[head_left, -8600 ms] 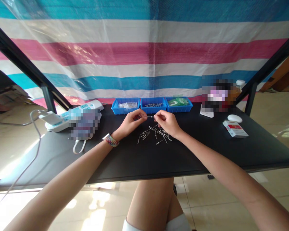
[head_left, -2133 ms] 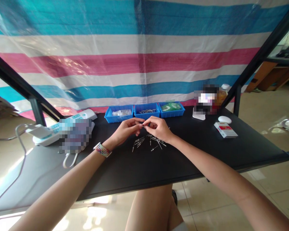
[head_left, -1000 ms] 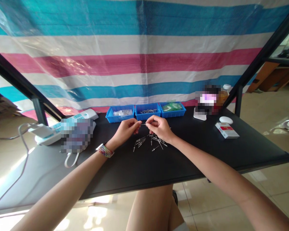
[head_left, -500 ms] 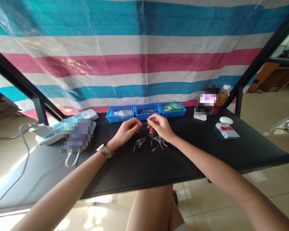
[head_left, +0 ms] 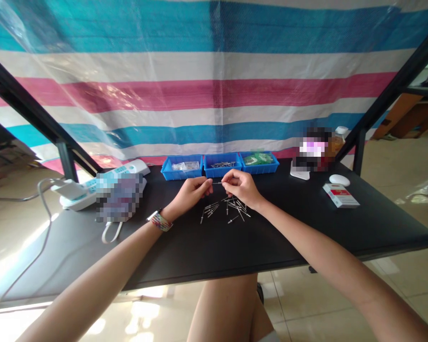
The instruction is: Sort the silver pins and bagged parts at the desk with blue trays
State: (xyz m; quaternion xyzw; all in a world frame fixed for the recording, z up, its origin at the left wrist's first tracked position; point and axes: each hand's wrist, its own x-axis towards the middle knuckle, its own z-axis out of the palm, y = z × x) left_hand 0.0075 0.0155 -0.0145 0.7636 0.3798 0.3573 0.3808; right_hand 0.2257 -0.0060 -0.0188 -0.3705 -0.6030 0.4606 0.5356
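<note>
Between my two hands a thin silver blind rivet (head_left: 217,183) is stretched level above the table. My left hand (head_left: 194,192) pinches one end of it, thumb against fingers, and my right hand (head_left: 239,186) grips the other end. Below the hands, loose blind rivets (head_left: 238,209) lie in a scattered pile on the black tabletop. A smaller group of rivets (head_left: 210,209) lies to the left of that pile. Behind the hands, more metal pieces that look like rivets fill the middle blue bin (head_left: 223,171).
The left blue bin (head_left: 181,175) holds clear plastic bags, the right one (head_left: 259,167) a green-and-white packet. A power strip (head_left: 103,183) with cables lies at the left. A small box (head_left: 341,195), a white rounded object (head_left: 339,180) and a bottle (head_left: 338,137) stand at the right.
The camera view has shifted slightly, so everything appears a little further right. Both hands keep their pinch on the rivet, with little other movement.
</note>
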